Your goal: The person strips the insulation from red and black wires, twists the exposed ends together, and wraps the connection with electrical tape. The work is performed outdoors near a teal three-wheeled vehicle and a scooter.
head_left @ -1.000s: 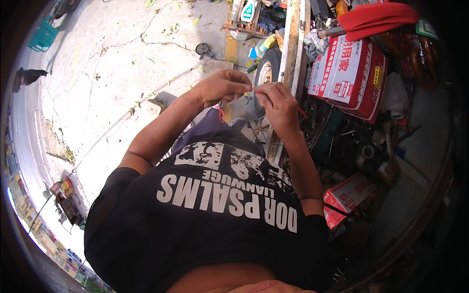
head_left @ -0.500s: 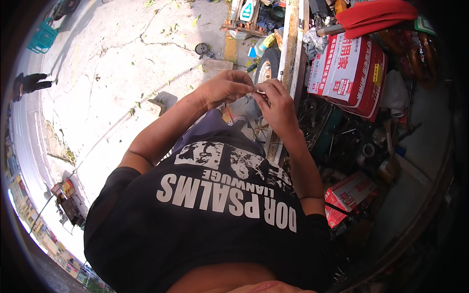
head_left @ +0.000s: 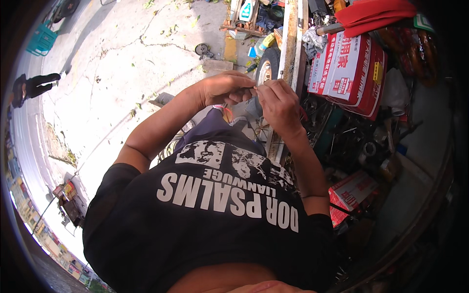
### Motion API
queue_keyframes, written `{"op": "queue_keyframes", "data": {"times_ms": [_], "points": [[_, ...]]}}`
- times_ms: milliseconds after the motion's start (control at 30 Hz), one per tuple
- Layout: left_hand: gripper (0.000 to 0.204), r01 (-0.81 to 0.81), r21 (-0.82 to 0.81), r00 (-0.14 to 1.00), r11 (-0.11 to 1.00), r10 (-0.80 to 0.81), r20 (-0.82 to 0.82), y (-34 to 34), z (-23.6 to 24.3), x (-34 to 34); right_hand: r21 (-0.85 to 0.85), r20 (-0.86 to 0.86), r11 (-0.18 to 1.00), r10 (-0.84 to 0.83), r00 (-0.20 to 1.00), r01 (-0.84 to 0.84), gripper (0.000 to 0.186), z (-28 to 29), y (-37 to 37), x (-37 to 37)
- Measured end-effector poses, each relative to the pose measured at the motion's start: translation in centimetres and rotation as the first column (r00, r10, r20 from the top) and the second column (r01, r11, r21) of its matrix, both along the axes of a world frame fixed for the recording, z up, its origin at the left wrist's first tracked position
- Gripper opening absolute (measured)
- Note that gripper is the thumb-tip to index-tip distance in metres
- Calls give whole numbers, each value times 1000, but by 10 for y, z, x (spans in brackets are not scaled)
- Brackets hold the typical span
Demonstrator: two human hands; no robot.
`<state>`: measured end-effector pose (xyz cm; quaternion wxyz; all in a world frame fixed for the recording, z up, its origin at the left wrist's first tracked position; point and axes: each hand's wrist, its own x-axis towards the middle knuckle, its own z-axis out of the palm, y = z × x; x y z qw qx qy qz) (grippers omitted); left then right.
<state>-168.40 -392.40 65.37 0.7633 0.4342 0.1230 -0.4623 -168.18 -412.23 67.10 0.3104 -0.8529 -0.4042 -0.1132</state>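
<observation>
The grip of each hand is pinched closed: we see the left hand [head_left: 223,89] and the right hand [head_left: 281,103] with thumb against finger, their tips meeting just above the lap, around a thin reddish strand [head_left: 256,88]. Only a speck of it shows between the fingertips, and we cannot make out its ends or its full length. The curled fingers hide both palms from us. A slim red loop [head_left: 227,115] hangs below the left hand, but we cannot tell whether it joins the strand. The dark grey-purple trousers [head_left: 207,129] are partly covered by the forearms and the black T-shirt with pale print [head_left: 195,234].

Under and beyond the left arm, we look down on pale, cracked concrete ground [head_left: 122,58] strewn with leaves. A long whitish, rust-stained bar [head_left: 291,41] runs beside a black-tyred wheel [head_left: 266,71]. To its right, a red-and-white cardboard box [head_left: 337,75] sits among dark clutter, near a bright red cloth [head_left: 376,18]. At the far left, we find a teal plastic crate [head_left: 41,40] and a person in dark clothes [head_left: 34,89], cropped by the lens rim.
</observation>
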Motion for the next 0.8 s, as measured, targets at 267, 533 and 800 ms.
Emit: {"op": "queue_keyframes", "data": {"times_ms": [267, 533, 800], "points": [[18, 127, -197, 964, 972, -167, -206, 1, -3, 8, -122, 156, 974, 209, 965, -191, 21, 9, -15, 8], [8, 134, 94, 956, 986, -154, 251, -10, 9, 7, 67, -104, 995, 75, 992, -69, 11, 7, -17, 1], [6, -145, 445, 232, 884, -407, 884, -12, 23, -2, 252, -841, 936, 85, 535, 247, 10, 0, -21, -12]]}}
